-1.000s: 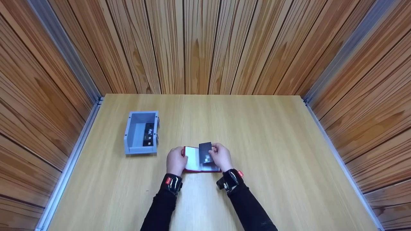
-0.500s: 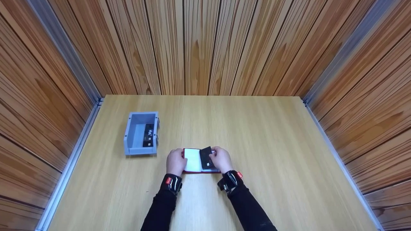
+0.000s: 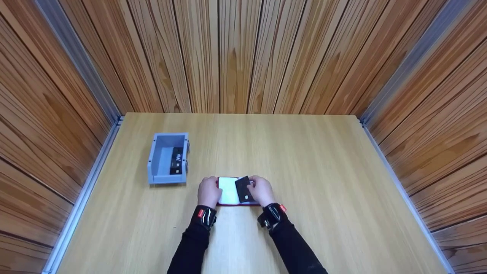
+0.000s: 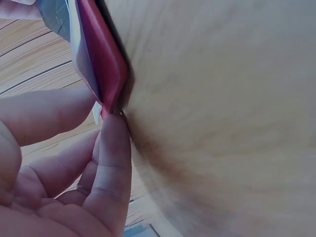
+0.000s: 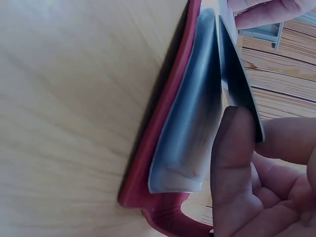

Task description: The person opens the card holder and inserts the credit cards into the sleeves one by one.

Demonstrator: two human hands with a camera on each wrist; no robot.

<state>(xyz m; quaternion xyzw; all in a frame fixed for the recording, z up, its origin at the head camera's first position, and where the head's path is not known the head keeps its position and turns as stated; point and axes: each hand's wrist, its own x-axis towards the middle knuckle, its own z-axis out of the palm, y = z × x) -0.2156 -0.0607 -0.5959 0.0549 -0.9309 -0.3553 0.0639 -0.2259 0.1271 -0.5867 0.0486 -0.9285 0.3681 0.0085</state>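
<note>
A red card holder [image 3: 228, 191] with clear plastic sleeves lies spread on the table in front of me. My left hand [image 3: 209, 192] pinches its left edge between thumb and fingers; the left wrist view shows the red cover [image 4: 106, 59] at those fingertips. A black card [image 3: 244, 190] is pinched between the thumb and fingers of my right hand [image 3: 262, 191]. It lies tilted over the right-hand page. From the right wrist, the black card [image 5: 239, 74] stands at an angle just off the clear sleeve [image 5: 190, 118], with the red cover [image 5: 153, 138] beneath.
A grey-blue bin [image 3: 167, 179] stands on the table at the left, with black cards [image 3: 176, 160] inside along its right wall. The wooden table [image 3: 304, 163] is enclosed by wood-panelled walls [image 3: 236, 57] and metal rails.
My right hand has brought the black card down and toward me, lower over the right-hand page, and turned its tilt. The left hand keeps its hold on the card holder.
</note>
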